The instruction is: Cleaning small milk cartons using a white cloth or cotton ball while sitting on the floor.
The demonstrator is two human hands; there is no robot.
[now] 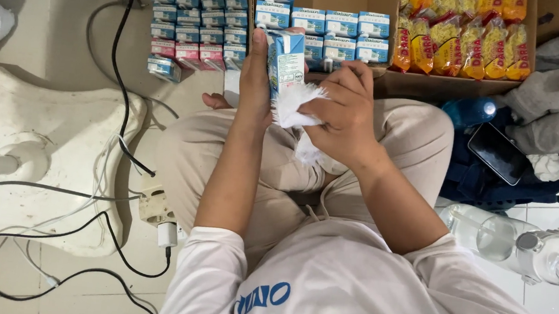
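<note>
Fingers (257,73) of the left hand (257,90) clasp a small blue carton (284,60), upright just before the cardboard box (436,87); right hand (345,109) pinches white tissue (295,104) against it; wiping seems underway; turning the carton likely follows.

Blue-and-white carton (284,58), white tissue (295,104), yellow-and-red snack packets (462,38), beige trousers (191,148), black cable (121,94), dark blue bag (468,182)

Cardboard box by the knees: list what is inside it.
The cardboard box holds rows of blue-and-white cartons and yellow snack packets. The left hand, its raised carton and the right hand cover part of the rows.
</note>
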